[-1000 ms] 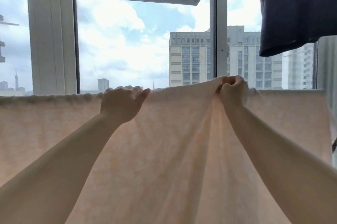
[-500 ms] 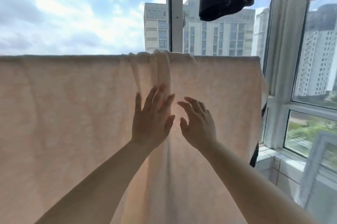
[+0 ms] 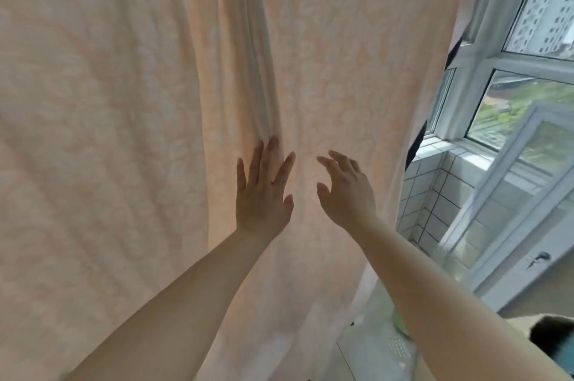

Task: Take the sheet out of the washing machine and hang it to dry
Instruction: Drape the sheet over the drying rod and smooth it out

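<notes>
Both hands have slid lower down the sheet [image 3: 124, 132] since half a second ago, and the view has dropped with them, so the top edge and whatever the sheet hangs over are now out of sight. It hangs in front of the person and fills most of the view, with a bunched vertical fold running down to just above the left fingertips. The left hand [image 3: 262, 194] lies flat on the cloth, fingers straight and spread, pinching nothing. The right hand [image 3: 346, 191] is just beside it to the right, fingers loosely bent and apart, holding nothing; whether its tips touch the cloth cannot be told. The step in hand looks like smoothing out the hung sheet. To do it well, the flat left palm should probably press beside the fold while the right sweeps rightward away from it, spreading the gathered cloth toward the free edge. Strokes should run down and outward, lightly, so the sheet is not dragged off its support. Right of the right fingers stands a window [image 3: 509, 101] over a tiled sill [image 3: 435, 182].
</notes>
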